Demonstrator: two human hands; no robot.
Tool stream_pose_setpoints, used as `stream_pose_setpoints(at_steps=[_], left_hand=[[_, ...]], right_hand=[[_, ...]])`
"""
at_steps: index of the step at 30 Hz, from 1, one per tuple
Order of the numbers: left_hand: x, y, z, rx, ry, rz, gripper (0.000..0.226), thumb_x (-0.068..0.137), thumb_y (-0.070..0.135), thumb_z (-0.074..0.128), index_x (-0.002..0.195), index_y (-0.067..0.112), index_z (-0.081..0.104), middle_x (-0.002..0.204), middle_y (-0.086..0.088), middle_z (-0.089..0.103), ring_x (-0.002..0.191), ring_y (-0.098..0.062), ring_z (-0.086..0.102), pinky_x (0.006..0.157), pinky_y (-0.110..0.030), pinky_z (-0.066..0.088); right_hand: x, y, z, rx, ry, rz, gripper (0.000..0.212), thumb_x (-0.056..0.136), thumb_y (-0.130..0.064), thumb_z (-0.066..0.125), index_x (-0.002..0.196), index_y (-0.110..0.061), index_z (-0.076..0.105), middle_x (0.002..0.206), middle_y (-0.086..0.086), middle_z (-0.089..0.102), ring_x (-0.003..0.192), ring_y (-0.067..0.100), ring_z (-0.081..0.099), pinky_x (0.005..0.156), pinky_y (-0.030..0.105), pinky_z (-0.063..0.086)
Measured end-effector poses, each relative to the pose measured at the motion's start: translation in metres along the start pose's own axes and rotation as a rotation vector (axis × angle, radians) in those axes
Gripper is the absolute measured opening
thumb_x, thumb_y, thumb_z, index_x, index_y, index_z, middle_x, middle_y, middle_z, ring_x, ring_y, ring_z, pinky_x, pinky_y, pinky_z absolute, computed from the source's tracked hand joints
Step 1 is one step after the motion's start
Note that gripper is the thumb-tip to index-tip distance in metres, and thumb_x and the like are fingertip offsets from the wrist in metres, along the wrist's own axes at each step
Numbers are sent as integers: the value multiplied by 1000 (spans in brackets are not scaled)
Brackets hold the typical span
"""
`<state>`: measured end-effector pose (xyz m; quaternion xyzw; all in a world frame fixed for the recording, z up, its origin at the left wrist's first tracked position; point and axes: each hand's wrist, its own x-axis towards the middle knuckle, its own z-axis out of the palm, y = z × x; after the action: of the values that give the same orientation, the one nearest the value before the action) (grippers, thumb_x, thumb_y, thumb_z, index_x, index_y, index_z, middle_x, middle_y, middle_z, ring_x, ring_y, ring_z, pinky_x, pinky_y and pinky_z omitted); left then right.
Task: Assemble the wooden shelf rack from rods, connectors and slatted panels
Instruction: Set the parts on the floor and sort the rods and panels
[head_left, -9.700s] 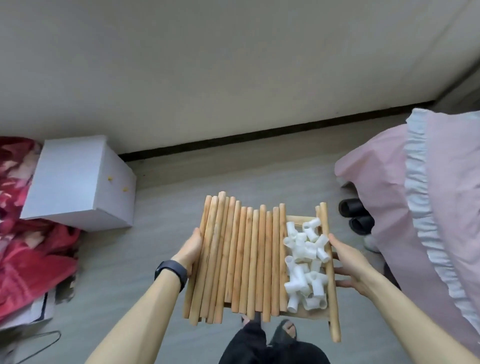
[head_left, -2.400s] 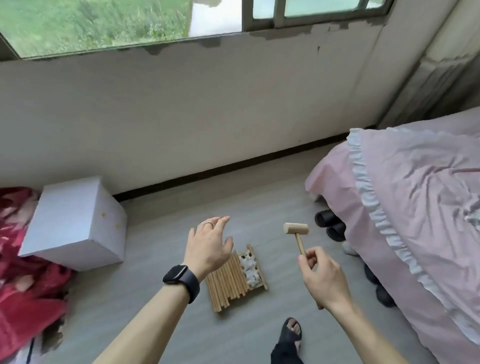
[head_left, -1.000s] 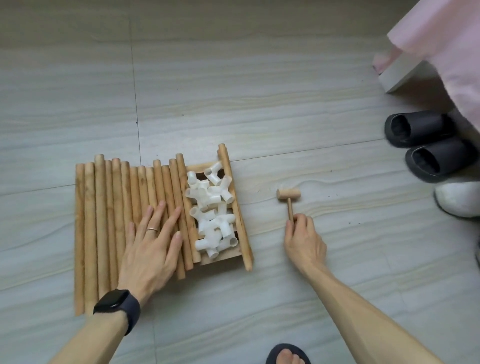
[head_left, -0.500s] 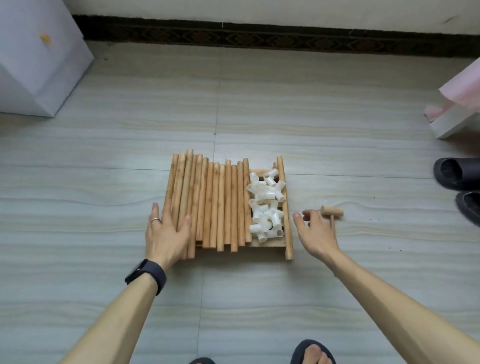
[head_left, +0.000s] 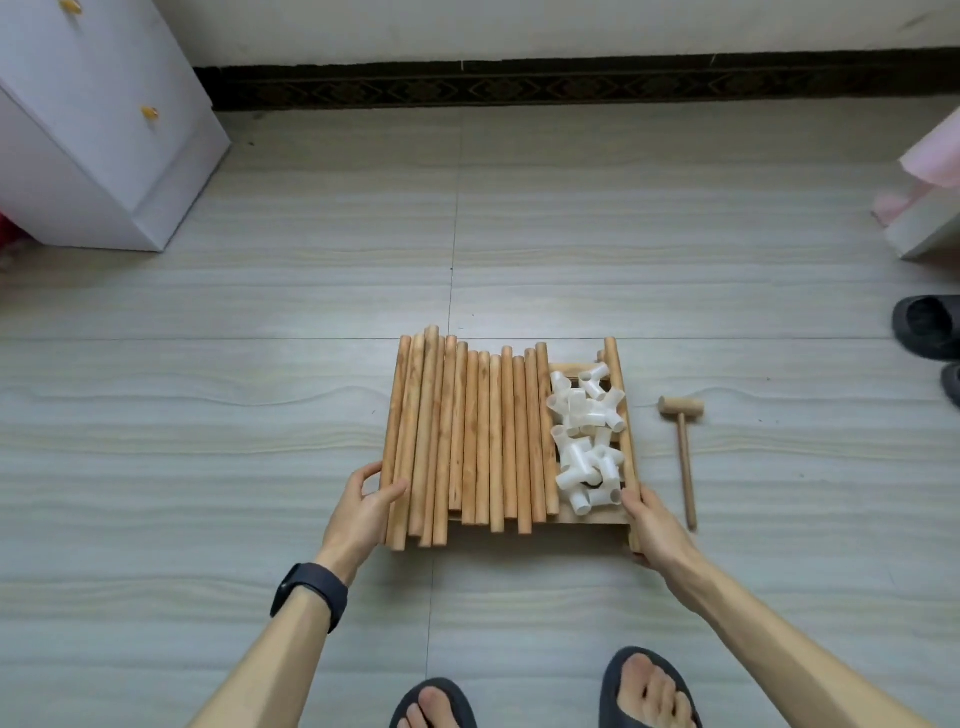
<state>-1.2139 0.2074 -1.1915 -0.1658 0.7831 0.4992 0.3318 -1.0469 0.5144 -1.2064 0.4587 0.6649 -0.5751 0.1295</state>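
Head view, looking down at the floor (head_left: 260, 395). The slatted panel (head_left: 592, 517) lies flat on the floor tiles at the centre. A row of wooden rods (head_left: 467, 436) lies side by side on the panel's left and middle parts, their ends uneven and some overhanging its near edge. A heap of white connectors (head_left: 584, 431) fills the panel's right part, bounded by a single rod (head_left: 621, 405) along the panel's right edge.

The left hand (head_left: 363, 512) grips the outermost rods at the panel's near left side, thumb on top and fingers curled round the outer edge. The right hand (head_left: 654, 525) clasps the panel's near right corner, thumb on top beside the connectors; how its fingers lie beneath cannot be told. A dark watch (head_left: 309, 595) sits on the left wrist.

A small wooden mallet (head_left: 683, 452) lies on the floor just right of the panel, apart from it, head away from the person. Two sandalled feet (head_left: 649, 691) stand nearer than the panel. A white cabinet (head_left: 93, 130) stands well to the panel's far left, dark slippers (head_left: 927, 327) and pink fabric (head_left: 935, 150) well to its right, and a dark skirting (head_left: 519, 85) beyond it.
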Motion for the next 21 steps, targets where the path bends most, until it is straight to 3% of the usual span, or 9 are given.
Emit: stream_pose_setpoints(at_steps=[2, 7, 10, 12, 14, 17, 21], left_hand=[[-7, -9, 4, 62, -21, -4, 42, 92, 46, 67, 130, 40, 50, 125, 0, 63, 112, -27, 63, 97, -56, 52], [-23, -21, 17, 240, -23, 18, 54, 85, 69, 53, 134, 46, 45, 113, 1, 69, 105, -26, 66, 97, -50, 52], [-25, -25, 33, 351, 90, 85, 67, 95, 64, 47, 151, 32, 29, 140, -11, 54, 121, -32, 57, 101, -47, 47], [-27, -21, 46, 423, 151, 153, 77, 93, 65, 49, 155, 29, 22, 151, -14, 38, 132, -34, 47, 104, -48, 44], [-28, -12, 56, 547, 198, 233, 83, 90, 65, 52, 156, 25, 20, 152, -13, 34, 136, -33, 42, 103, -48, 45], [-26, -1, 64, 689, 263, 286, 83, 90, 59, 55, 155, 20, 22, 146, -13, 39, 133, -31, 43, 95, -45, 48], [-18, 11, 59, 779, 260, 264, 80, 88, 60, 56, 150, 19, 25, 137, -11, 45, 125, -30, 49, 87, -44, 50]], right_hand=[[-10, 12, -5, 14, 44, -5, 48, 109, -42, 36, 153, -24, 37, 151, -1, 48, 124, 17, 47, 111, 44, 39], [-29, 23, -13, -50, 136, 51, 54, 107, -51, 31, 150, -19, 43, 149, 4, 50, 136, 25, 45, 114, 47, 38], [-32, 10, -9, -211, 386, 65, 54, 106, -47, 33, 146, -14, 46, 153, 12, 44, 140, 34, 38, 115, 50, 31], [-38, -7, -3, -310, 554, -52, 50, 103, -39, 43, 147, -14, 44, 153, 13, 41, 141, 34, 32, 114, 51, 27], [-44, -23, 8, -422, 615, -301, 48, 96, -30, 54, 141, -15, 47, 145, 10, 47, 135, 30, 36, 108, 49, 32], [-38, -43, 29, -638, 474, -554, 42, 94, -31, 56, 134, -16, 52, 131, 3, 59, 123, 22, 45, 98, 38, 41], [-15, -70, 49, -941, 264, -404, 49, 96, -40, 49, 133, -8, 50, 126, 9, 62, 120, 29, 53, 93, 42, 48]])
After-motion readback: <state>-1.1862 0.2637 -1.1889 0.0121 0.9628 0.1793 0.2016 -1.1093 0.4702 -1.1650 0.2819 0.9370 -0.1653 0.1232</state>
